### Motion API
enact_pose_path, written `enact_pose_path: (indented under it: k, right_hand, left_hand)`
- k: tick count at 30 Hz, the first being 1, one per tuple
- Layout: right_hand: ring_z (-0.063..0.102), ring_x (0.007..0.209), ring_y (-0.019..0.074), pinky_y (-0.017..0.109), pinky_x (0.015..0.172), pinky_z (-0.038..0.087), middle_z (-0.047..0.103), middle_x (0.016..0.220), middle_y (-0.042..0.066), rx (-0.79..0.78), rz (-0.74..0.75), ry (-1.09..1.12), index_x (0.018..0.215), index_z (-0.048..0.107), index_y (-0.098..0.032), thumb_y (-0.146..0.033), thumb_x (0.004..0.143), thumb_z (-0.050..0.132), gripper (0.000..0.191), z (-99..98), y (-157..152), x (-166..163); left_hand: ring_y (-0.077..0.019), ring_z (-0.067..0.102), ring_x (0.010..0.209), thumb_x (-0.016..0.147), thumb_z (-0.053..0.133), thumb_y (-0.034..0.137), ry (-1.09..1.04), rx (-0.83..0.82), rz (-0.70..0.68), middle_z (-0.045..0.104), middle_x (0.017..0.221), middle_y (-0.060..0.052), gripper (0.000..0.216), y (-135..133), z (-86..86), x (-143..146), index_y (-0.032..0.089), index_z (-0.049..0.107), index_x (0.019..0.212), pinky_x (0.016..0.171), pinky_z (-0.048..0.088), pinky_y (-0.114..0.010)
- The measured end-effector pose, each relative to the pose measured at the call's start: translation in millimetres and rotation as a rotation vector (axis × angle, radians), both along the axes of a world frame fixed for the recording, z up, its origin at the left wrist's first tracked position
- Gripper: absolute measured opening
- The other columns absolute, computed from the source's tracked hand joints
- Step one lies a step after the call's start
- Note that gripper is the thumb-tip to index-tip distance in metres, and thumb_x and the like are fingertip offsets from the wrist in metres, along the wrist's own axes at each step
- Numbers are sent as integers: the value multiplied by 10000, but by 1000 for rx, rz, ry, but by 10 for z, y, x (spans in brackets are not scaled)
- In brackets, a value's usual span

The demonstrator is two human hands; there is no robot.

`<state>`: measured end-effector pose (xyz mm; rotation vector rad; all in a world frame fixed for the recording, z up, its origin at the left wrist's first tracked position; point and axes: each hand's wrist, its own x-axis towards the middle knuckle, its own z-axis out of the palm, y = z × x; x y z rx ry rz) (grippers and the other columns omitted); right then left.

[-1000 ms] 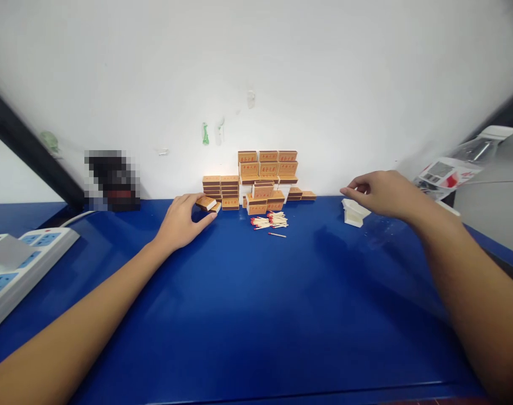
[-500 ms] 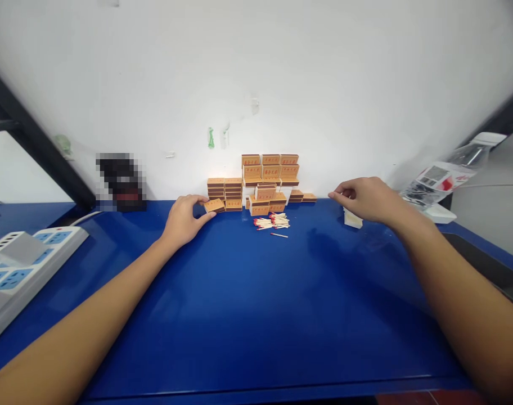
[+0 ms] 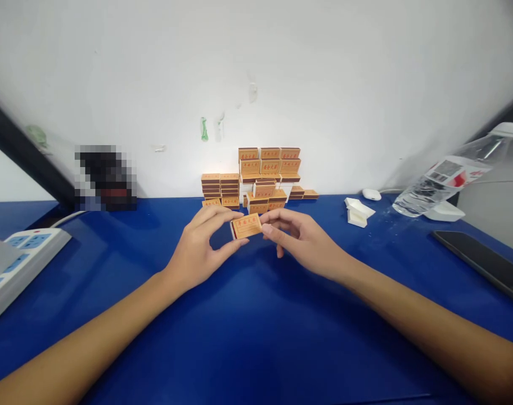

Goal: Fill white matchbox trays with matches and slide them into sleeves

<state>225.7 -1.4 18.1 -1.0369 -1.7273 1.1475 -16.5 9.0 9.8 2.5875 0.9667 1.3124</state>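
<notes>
A yellow-orange matchbox (image 3: 247, 226) with red print is held over the blue table. My left hand (image 3: 203, 243) is closed on its left end, between thumb and fingers. Thumb and fingers of my right hand (image 3: 302, 236) pinch its right end. Behind the hands rises a stepped stack of matchboxes (image 3: 270, 167) against the wall, with a smaller group of matchboxes (image 3: 261, 190) in front. Left of it stand flat piles of matchboxes (image 3: 220, 185). The loose matches are hidden behind my hands and the held box.
At the right lie folded white paper pieces (image 3: 358, 212), a white earphone case (image 3: 371, 194), a tilted plastic bottle (image 3: 444, 177) and a black phone (image 3: 480, 261). A white power strip (image 3: 37, 264) occupies the left side. A pixelated dark object (image 3: 107, 180) stands by the wall.
My left hand has brought a matchbox from the left piles toward the middle. My right hand has come in from the white paper at the right and taken the box's other end.
</notes>
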Motion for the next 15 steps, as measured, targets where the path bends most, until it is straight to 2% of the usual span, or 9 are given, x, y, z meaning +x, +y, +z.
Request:
enact_pose_path:
  k: [5, 10, 15]
  right_hand:
    - [608, 729, 156, 293, 562, 562, 682, 981, 41, -94, 53, 50, 967, 738, -234, -528, 912, 717, 300, -33, -57, -30]
    - [557, 656, 135, 266, 516, 508, 652, 843, 36, -76, -71, 29, 776, 718, -197, -584, 834, 777, 396, -22, 22, 26]
    - [520, 532, 96, 262, 490, 442, 642, 768, 13, -139, -102, -36, 814, 712, -185, -604, 870, 734, 423, -13, 51, 88]
  left_hand:
    - [-240, 676, 1124, 919, 789, 305, -2, -32, -18, 726, 1204, -66, 405, -41, -25, 12, 263, 673, 1305, 985, 565, -420]
    - [-250, 708, 1084, 845, 858, 339, -14, -36, 53, 777, 1163, -60, 443, 6, -46, -11, 243, 716, 1254, 983, 580, -423]
    - [-237, 727, 1023, 810, 883, 348, -11, -10, 36, 793, 1133, -69, 474, 30, -67, -23, 211, 733, 1238, 945, 599, -398]
